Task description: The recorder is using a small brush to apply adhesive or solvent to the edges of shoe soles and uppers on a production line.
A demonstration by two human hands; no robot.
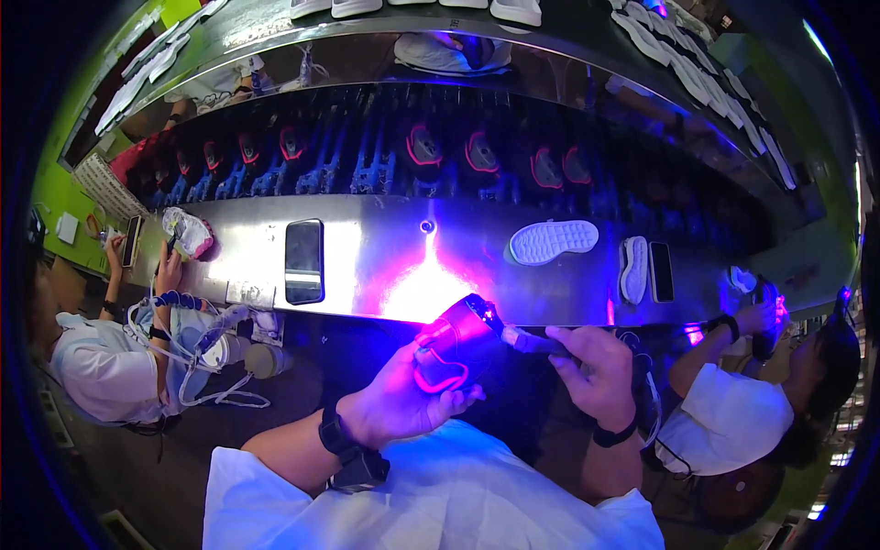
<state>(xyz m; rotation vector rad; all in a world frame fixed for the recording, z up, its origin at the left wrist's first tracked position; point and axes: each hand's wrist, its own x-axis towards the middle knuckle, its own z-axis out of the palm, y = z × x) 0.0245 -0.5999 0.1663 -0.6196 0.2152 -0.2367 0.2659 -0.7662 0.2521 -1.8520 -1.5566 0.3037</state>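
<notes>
My left hand [390, 401] grips a dark shoe upper [456, 341] with a glowing red-pink edge line, just off the bench's near edge. My right hand [596, 374] is closed round the handle of a brush [530, 342]. The brush's head points left, at or very close to the upper's top end; I cannot tell whether the bristles touch it. Violet light falls on the upper and on the metal bench [353, 275] beyond it. My left fingers are partly hidden by the upper.
On the bench lie a black phone [304, 261], a white shoe sole [554, 242], another sole [632, 270] and a second phone [661, 271]. Behind runs a dark rack with shoe uppers [423, 145]. Co-workers sit at left [115, 367] and right [724, 417]; cables [215, 396] hang at left.
</notes>
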